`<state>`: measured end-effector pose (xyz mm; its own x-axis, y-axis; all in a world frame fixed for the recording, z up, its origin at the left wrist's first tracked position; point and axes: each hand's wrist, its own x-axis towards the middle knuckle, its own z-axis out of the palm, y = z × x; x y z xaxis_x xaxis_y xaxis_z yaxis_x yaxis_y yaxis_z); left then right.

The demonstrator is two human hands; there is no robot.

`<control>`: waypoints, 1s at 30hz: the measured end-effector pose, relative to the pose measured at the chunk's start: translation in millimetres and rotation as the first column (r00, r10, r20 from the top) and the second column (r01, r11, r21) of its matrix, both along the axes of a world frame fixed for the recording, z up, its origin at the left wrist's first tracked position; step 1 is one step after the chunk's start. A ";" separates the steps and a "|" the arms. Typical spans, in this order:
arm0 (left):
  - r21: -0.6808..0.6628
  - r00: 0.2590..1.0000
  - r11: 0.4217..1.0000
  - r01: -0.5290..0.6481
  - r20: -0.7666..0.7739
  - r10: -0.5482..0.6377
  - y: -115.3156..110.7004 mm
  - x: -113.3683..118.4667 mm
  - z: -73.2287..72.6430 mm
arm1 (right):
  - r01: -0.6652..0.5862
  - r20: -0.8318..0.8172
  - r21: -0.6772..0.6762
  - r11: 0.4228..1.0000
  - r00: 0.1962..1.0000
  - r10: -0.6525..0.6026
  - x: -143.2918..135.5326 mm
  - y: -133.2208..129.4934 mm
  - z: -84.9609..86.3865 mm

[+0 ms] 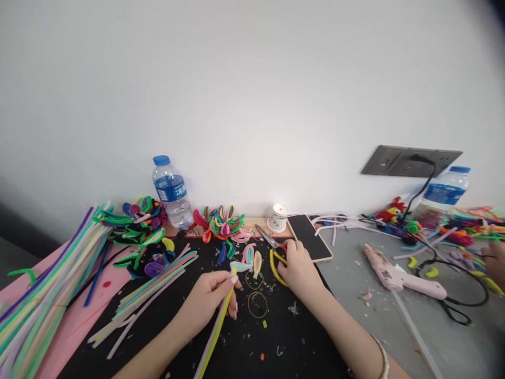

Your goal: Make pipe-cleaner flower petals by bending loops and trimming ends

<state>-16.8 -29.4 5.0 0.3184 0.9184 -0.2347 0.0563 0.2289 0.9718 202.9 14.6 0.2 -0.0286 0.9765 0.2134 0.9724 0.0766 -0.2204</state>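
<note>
My left hand (215, 295) is closed on a bundle of yellow and lilac pipe cleaners (215, 339), which slants down to the lower frame edge. Just above its fingertips lie looped pastel petals (248, 256). My right hand (298, 263) is at the red handle of the scissors (267, 236), whose blades point up and left on the table. Its fingers are curled down around the handle, partly hiding it. A bent yellow pipe cleaner (275, 271) lies beside that hand. Two thin rings (258, 305) rest on the black mat (300, 342).
Pipe cleaner bundles (51, 300) and colourful loops (138, 216) lie left. Behind stand a water bottle (172, 192) and a white cup (278, 218). Right are a tablet (310, 237), a glue gun (406, 279) with its cable, and another person's hand (495, 263).
</note>
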 end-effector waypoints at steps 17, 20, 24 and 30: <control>-0.038 0.988 0.987 -0.156 0.006 0.156 4.7 -8.1 -4.1 | -0.220 -0.316 0.066 0.973 0.921 0.229 -7.4 -5.1 6.1; -0.077 0.985 0.982 -0.171 0.024 0.173 4.3 -8.8 -2.3 | -0.296 -0.290 0.049 0.954 0.910 0.297 -10.5 -7.7 5.8; -0.076 0.976 0.973 -0.216 0.024 0.218 5.4 -9.2 0.2 | -0.367 -0.238 0.000 0.930 0.904 0.356 -11.0 -9.4 10.8; 0.021 0.965 0.965 -0.262 -0.027 0.262 10.0 -11.1 1.3 | -0.388 -0.165 -0.024 0.921 0.911 0.379 -13.1 -14.2 19.1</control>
